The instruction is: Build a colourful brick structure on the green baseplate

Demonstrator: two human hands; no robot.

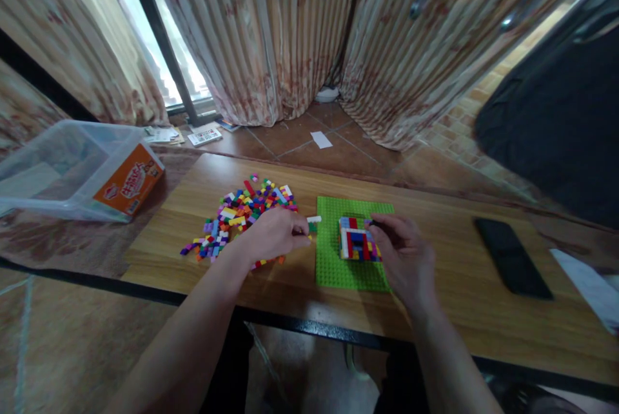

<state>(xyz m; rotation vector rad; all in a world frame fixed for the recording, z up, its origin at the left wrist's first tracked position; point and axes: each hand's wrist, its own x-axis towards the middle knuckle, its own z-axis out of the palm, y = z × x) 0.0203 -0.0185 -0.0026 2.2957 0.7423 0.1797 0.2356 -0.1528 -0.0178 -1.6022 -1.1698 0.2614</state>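
Note:
A small block structure of red, white, blue, yellow and purple toy bricks (356,240) stands on a green baseplate (329,272). At its right side is my right hand (409,256), thumb and fingers pinched on a small dark brick (373,223) by the structure's far right corner. My left hand (273,233) is between the loose brick pile (236,211) and the baseplate, its fingers curled together. A green brick (313,228) and a white brick (314,218) show right by its fingertips; whether the fingers grip either one is unclear.
A clear plastic bin (77,201) with an orange label stands left of the wooden table (449,285). On the table's right lie a black phone (512,258) and white paper (587,285). Patterned curtains (271,46) hang beyond the far edge.

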